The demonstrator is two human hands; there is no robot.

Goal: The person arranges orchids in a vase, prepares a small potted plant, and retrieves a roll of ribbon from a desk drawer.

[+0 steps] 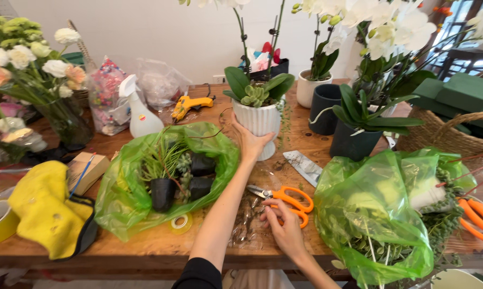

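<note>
Nearest the camera, the person's right hand (285, 231) rests on the wooden table (145, 249), fingers curled loosely over a crumpled sheet of clear cellophane (247, 219). Its fingertips touch the lower handle of a pair of orange-handled scissors (284, 199) lying flat, blades pointing left; the hand is not closed around them.

Further out, the left hand (250, 142) reaches forward with palm and spread fingers pressed against the lower side of a ribbed white pot (260, 122), steadying it. The pot stands upright near the table's middle and holds broad green leaves and a small succulent.

Left of the arm lies an open green plastic bag (124, 198) holding small black pots of grassy plants and succulents, with a roll of clear tape (181, 222) just in front. A second green bag (370, 214) of trailing greenery sits to the right, beside another pair of orange scissors (479, 217).

The step in hand appears to be steadying the pot while taking up the scissors. Next, it seems the right hand needs its fingers through the handles before any cutting.
</note>
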